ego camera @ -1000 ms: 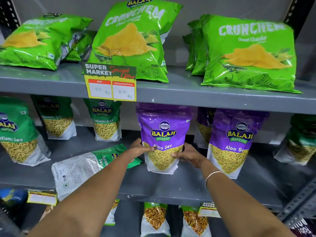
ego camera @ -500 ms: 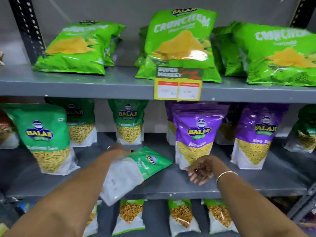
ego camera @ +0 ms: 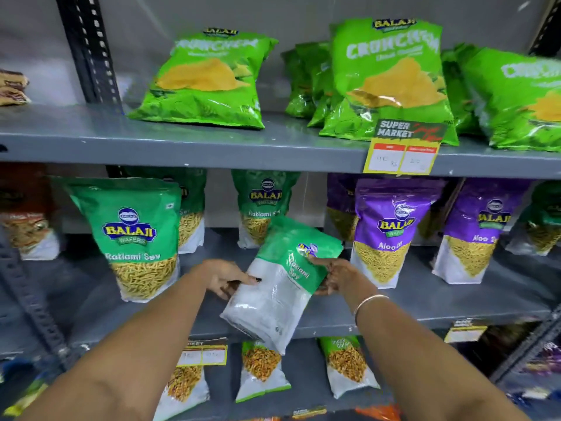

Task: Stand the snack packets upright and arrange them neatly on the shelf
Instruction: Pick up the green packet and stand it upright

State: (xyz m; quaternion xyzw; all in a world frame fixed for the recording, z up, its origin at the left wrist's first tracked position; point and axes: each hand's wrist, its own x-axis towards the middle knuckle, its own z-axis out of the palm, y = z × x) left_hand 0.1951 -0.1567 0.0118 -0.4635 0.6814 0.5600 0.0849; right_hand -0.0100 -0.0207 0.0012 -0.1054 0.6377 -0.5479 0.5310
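A green and white Ratlami Sev packet (ego camera: 282,284) is tilted with its back side towards me, lifted over the front of the middle shelf (ego camera: 425,302). My left hand (ego camera: 224,278) grips its left edge and my right hand (ego camera: 334,276) grips its right edge near the green top. An upright green Ratlami Sev packet (ego camera: 136,238) stands to the left, two more (ego camera: 264,208) stand behind. Purple Aloo Sev packets (ego camera: 391,229) stand upright to the right.
Green Crunchem chip bags (ego camera: 206,80) lie and lean on the top shelf above a yellow price tag (ego camera: 400,156). Smaller packets (ego camera: 261,369) stand on the lower shelf. A slotted metal upright (ego camera: 88,50) rises at the left.
My hands left the purple Aloo Sev packet, which now stands upright. My left hand picked up the lying green packet, and my right hand has joined it; the view shifted left.
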